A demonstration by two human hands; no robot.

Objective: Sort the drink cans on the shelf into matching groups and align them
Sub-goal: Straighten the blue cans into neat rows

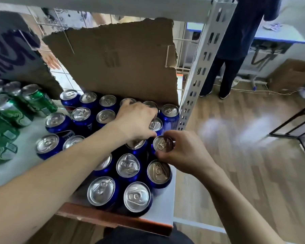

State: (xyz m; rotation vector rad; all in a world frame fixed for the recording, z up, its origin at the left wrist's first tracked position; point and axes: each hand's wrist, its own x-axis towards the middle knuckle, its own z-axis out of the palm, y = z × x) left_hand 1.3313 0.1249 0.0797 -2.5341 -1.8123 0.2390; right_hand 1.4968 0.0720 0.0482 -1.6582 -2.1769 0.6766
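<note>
Right hand aligning a can
It pinches the upright rim by the shelf right edge; left hand just behind, grip unclear.

No text reads clearly. A blue can carries a blurred white logo, and the banner's large purple letters are cut off and illegible.

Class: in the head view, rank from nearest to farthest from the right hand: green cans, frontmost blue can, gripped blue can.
1. Gripped blue can: held in the right hand, right side of the shelf.
2. Frontmost blue can: nearer the camera, slightly left.
3. Green cans: far left side.
</note>
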